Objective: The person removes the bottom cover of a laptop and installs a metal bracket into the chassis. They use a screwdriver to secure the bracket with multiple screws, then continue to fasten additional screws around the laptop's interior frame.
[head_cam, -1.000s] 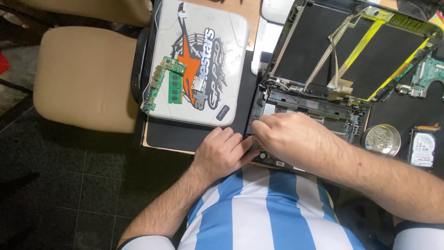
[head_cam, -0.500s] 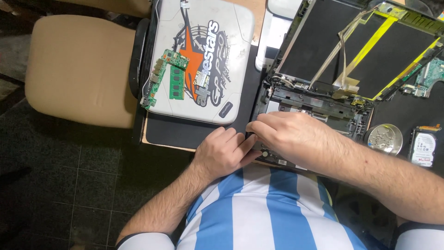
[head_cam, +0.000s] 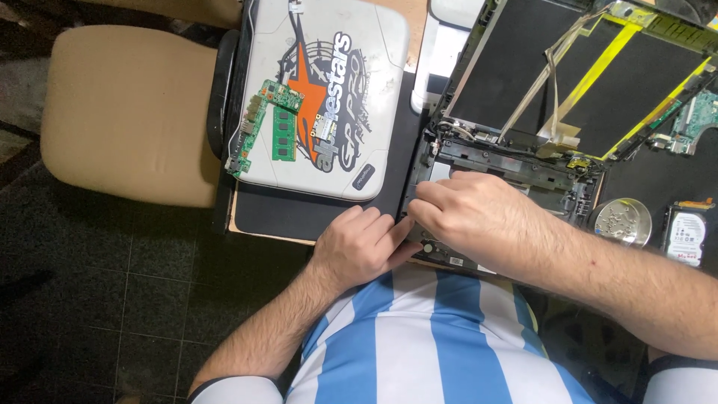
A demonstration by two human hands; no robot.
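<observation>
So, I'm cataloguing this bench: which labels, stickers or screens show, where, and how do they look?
Sticker: on the white laptop lid, orange star with dark lettering.
Screen panel: top right, opened up, dark back with yellow tape strips.
Drive label: far right, white rectangle on a hard drive.

Crowded at centre frame: left hand (head_cam: 357, 251) and right hand (head_cam: 475, 217) pressed together over the near edge of the opened laptop base (head_cam: 516, 168). Blocked upper centre by a white laptop (head_cam: 329, 97) carrying green circuit boards (head_cam: 262, 127). Hemmed in right by a screw dish (head_cam: 619, 221) and hard drive (head_cam: 684, 238). Open above the tan chair (head_cam: 127, 112), upper left.
</observation>
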